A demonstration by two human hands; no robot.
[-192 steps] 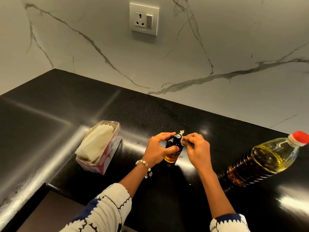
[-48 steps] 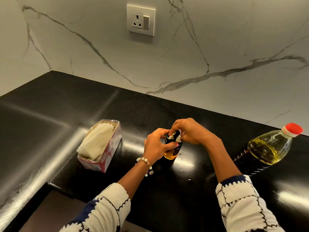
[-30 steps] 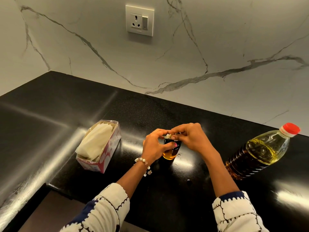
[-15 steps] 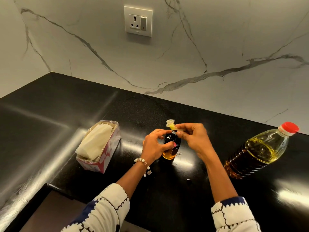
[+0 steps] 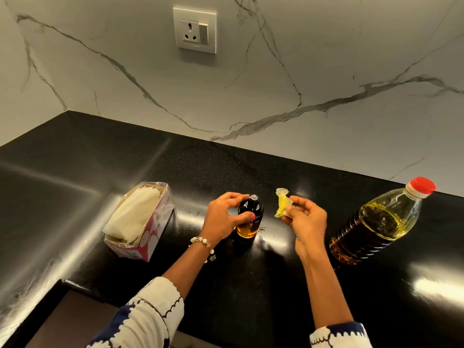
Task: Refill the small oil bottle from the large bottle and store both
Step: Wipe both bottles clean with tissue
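Small bottle [image 5: 249, 217] stands upright on the desk [image 5: 75, 172], held in the left grip [image 5: 223, 218]: thumb across the front of the body, fingers curled round the back near the shoulder. A little amber oil shows in the bottom; the neck looks uncovered, though whether a stopper sits inside I cannot tell.

Right grip [image 5: 305, 218] is clear of the bottle, just to its right and about level with the neck, pinching a crumpled yellow-stained tissue wad [image 5: 282, 205] between thumb and fingertips. Nothing else in it.

Step in hand, as I read it: get rid of the wad, then free that hand for the pour. Advice:
- Drop the wad on the desk away from both bottles; it looks oily, so wipe the fingers before gripping plastic.
- Keep the left grip low on the body and off the mouth, bottle vertical.

Outward from the right grip: large bottle [image 5: 376, 222] stands near, further right, red cap [image 5: 421, 187] on, roughly half full. It needs uncapping before any pour. The narrow neck means a slow, thin stream.

Outward from the left grip: tissue box [image 5: 138, 222] well to the left, handy for drips.
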